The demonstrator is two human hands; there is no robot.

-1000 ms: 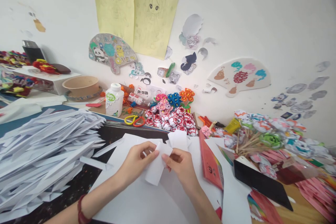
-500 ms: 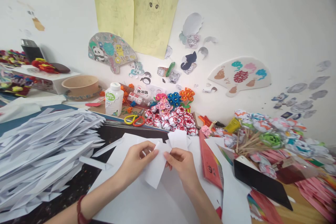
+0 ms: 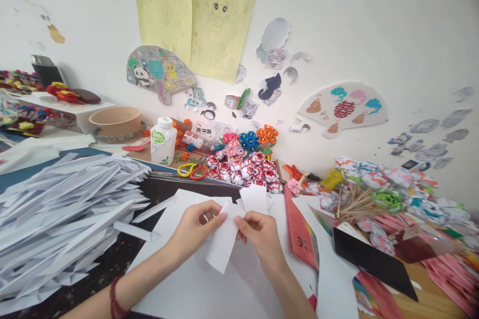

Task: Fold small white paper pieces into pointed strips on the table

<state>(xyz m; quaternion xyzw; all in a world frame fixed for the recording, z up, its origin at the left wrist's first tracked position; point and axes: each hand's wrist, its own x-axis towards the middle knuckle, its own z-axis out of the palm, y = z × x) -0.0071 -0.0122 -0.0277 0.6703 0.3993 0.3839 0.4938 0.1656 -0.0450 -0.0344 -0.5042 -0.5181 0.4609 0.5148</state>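
A small white paper strip [image 3: 221,249] is held up between my two hands, over large white sheets [image 3: 209,294] lying on the table. My left hand [image 3: 200,224] pinches its upper left edge between thumb and fingers. On the opposite edge, the thumb and fingers of my right hand [image 3: 258,232] close on the paper. Just behind my hands lie more small white paper pieces [image 3: 255,198]. To the left spreads a large heap of folded white paper strips [image 3: 71,224], with a few loose ones beside it.
Scissors [image 3: 191,169] with yellow and orange handles lie behind, near a white bottle [image 3: 163,141] and red-and-white paper flowers [image 3: 247,169]. At right are a red packet [image 3: 299,232], a black phone [image 3: 374,261] and flowers on sticks [image 3: 350,204]. A wall stands behind.
The paper strip's lower end has shifted slightly downward and toward me. My right hand has moved a little along its edge; my left hand keeps its hold.
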